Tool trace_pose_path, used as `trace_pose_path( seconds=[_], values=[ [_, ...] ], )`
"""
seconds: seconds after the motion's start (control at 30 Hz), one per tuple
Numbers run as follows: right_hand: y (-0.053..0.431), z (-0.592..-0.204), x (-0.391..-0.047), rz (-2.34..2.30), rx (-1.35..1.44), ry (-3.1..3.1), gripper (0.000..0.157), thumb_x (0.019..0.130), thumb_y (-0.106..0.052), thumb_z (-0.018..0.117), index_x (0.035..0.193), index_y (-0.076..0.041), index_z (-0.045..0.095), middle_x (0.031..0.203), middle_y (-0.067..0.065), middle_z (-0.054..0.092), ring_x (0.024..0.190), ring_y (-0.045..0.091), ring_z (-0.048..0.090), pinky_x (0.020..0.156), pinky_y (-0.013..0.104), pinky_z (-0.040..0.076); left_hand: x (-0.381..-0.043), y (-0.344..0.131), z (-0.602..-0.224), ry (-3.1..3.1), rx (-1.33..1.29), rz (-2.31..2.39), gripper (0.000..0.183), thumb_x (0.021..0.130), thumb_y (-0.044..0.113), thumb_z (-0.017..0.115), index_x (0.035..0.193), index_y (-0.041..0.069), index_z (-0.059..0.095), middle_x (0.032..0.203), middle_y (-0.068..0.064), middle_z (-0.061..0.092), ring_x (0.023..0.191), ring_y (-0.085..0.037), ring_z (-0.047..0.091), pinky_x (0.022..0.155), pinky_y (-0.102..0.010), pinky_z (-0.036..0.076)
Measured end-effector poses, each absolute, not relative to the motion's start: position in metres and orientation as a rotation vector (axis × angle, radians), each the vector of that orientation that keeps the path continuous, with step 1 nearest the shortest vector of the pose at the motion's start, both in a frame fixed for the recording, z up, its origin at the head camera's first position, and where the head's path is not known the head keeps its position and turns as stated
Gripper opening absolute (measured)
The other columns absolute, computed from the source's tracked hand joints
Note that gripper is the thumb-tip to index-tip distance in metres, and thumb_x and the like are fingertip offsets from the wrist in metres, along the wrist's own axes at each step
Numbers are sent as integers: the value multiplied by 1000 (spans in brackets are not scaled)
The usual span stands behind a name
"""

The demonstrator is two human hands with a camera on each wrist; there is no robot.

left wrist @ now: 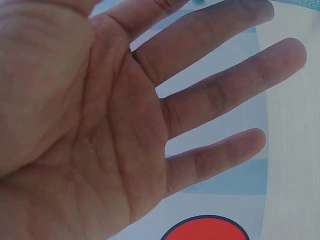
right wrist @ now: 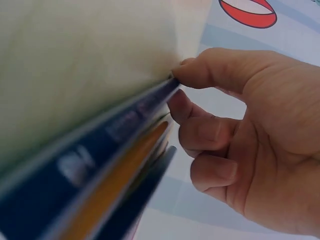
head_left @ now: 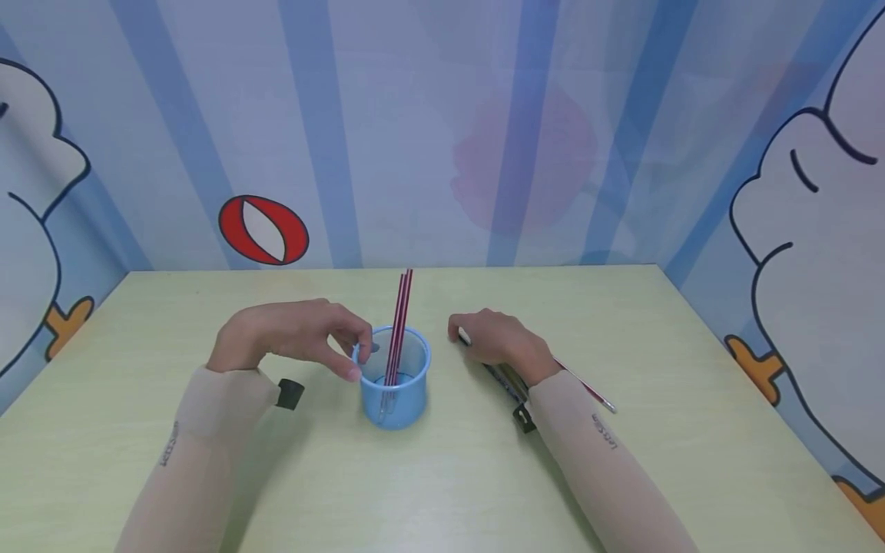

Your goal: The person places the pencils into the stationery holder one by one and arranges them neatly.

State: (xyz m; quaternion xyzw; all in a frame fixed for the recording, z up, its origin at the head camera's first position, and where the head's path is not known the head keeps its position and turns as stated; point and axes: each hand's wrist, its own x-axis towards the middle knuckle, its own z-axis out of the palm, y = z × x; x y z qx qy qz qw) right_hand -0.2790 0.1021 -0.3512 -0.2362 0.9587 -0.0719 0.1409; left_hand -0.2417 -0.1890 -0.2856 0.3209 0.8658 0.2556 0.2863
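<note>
A light blue plastic cup (head_left: 394, 407) stands upright on the table with a few slim dark red pencils (head_left: 399, 330) leaning in it. My left hand (head_left: 297, 334) pinches the cup's left side at the rim between thumb and forefinger. In the left wrist view, the other fingers (left wrist: 215, 100) spread out straight. To the right of the cup, my right hand (head_left: 494, 338) pinches the end of a dark blue pencil (right wrist: 110, 135) with thumb and forefinger. An orange pencil (right wrist: 120, 180) and another dark one (right wrist: 142, 200) lie alongside it, partly hidden under the hand in the head view.
A red pencil with a pale end (head_left: 588, 384) lies on the table (head_left: 429, 491) beyond my right wrist. Black camera pieces stick out at the left wrist (head_left: 290, 394) and right wrist (head_left: 524, 419). A striped, cartoon-printed backdrop (head_left: 415, 153) encloses the table's back and sides.
</note>
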Motion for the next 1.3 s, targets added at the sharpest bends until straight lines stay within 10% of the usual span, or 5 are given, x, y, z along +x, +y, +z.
trace_pose_path(
  seconds=[0.77,1.3],
  values=[
    [99,-343,-280,-467,-742,2905,58,92,-16,61,145,-17,36,60,-2,40,49,11,33,45,26,28,-242,-188,-286,2322,843,673,19,88,29,78,97,17,66,123,-5,67,114,-23,63,97,-50,49],
    [106,-318,-277,-800,-814,2877,55,92,-15,61,142,-18,40,86,2,66,61,17,54,57,32,46,-242,-188,-287,2324,850,666,20,88,30,78,97,17,66,122,-4,67,114,-22,63,96,-48,50]
  ],
)
